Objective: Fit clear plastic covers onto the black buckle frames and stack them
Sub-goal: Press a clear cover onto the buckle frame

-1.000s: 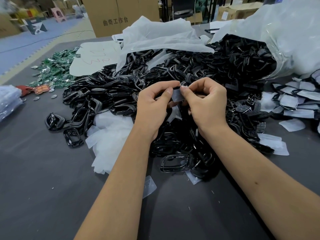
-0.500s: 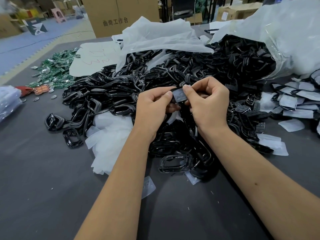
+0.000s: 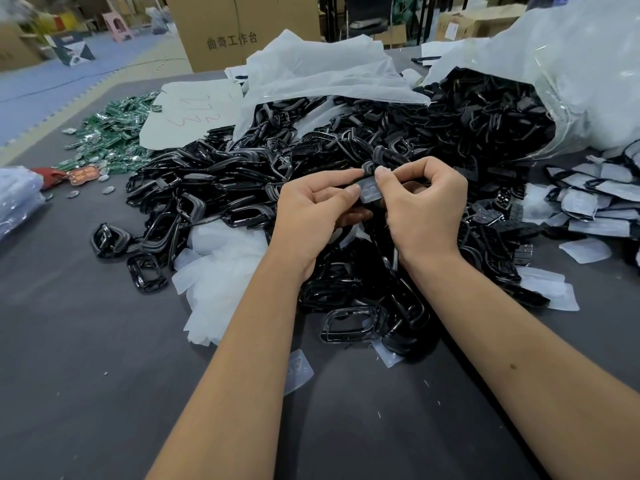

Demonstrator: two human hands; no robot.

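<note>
While both hands work together above the black pile, the left hand pinches a black buckle frame between thumb and forefinger, other fingers curled under. Right hand pinches a clear plastic cover with thumb and forefinger tips, right against the frame; whether the cover is seated on the frame cannot be told. Both items are held up in the air, between the two hands, over the heap of buckle frames that spreads across the dark grey surface.

Loose clear covers lie in a whitish mound left of the left forearm, touching the heap. One single cover lies flat on the surface near the left arm. Covered frames are piled at the right edge. A large clear bag at back right spills more black frames. Green packets sit at far left, cardboard box behind.
</note>
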